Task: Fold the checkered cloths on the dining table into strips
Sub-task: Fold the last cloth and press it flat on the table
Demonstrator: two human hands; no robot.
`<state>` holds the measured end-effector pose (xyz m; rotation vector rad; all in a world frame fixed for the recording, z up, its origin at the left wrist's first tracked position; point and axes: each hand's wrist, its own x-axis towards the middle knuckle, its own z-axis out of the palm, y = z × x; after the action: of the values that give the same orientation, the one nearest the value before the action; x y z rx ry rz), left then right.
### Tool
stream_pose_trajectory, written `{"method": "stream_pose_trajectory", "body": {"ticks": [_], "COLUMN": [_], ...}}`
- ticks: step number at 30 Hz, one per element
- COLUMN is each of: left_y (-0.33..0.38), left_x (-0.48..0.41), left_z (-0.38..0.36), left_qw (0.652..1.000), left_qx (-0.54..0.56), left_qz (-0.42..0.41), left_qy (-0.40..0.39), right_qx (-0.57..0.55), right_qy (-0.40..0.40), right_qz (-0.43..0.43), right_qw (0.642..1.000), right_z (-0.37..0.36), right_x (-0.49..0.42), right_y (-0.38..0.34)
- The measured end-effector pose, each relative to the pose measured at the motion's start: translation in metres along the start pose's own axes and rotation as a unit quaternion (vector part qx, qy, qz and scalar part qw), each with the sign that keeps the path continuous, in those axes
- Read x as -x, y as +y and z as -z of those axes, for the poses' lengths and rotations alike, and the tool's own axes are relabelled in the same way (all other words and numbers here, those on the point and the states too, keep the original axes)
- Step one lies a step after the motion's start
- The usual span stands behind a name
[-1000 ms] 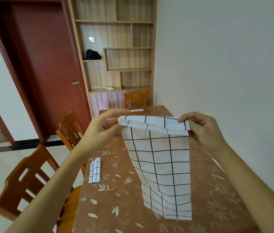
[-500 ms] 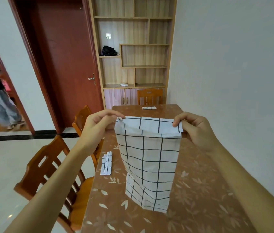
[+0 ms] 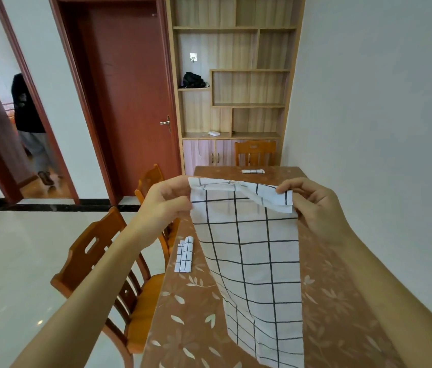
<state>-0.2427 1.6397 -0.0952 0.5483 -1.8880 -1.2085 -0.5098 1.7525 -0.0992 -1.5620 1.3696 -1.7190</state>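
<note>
Judged mid-fold: checkered cloth [image 3: 249, 261] hanging over dining table [image 3: 183, 328], its 2 top corners pinched in curled fingers of left hand [image 3: 167, 205] and right hand [image 3: 315, 205]; next, likely turn top band down again, edges level.

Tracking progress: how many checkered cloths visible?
3: one white checkered cloth held by left hand and right hand; one folded strip at the brown table's left edge; another strip at its far end. Others possibly hidden.
</note>
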Motion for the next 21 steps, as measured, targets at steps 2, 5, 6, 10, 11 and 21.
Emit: {"method": "stream_pose_trajectory", "body": {"ticks": [2, 5, 6, 10, 11, 21], "left_y": [0.003, 0.006, 0.006, 0.010, 0.010, 0.003], "left_x": [0.002, 0.002, 0.002, 0.003, 0.003, -0.004], "left_z": [-0.005, -0.010, -0.009, -0.001, 0.000, 0.000], "left_qw": [0.998, 0.995, 0.994, 0.995, 0.995, 0.999], "left_qx": [-0.051, -0.083, -0.094, -0.101, -0.096, -0.005], "left_qz": [-0.017, -0.033, -0.033, -0.022, -0.015, -0.019], "left_qy": [0.021, 0.050, 0.049, 0.016, 0.007, 0.028], "right_qx": [-0.001, -0.008, -0.024, -0.076, -0.069, -0.035], "right_qy": [-0.002, -0.008, -0.007, -0.013, -0.017, 0.013], "right_qz": [0.001, 0.006, 0.000, -0.044, -0.045, -0.032], "right_qw": [1.000, 1.000, 1.000, 0.996, 0.996, 0.999], "right_z": [-0.002, -0.005, -0.005, -0.001, 0.000, 0.012], "right_x": [0.000, 0.000, 0.000, 0.004, 0.005, 0.012], "right_y": [0.001, 0.001, 0.001, 0.002, 0.002, -0.002]}}
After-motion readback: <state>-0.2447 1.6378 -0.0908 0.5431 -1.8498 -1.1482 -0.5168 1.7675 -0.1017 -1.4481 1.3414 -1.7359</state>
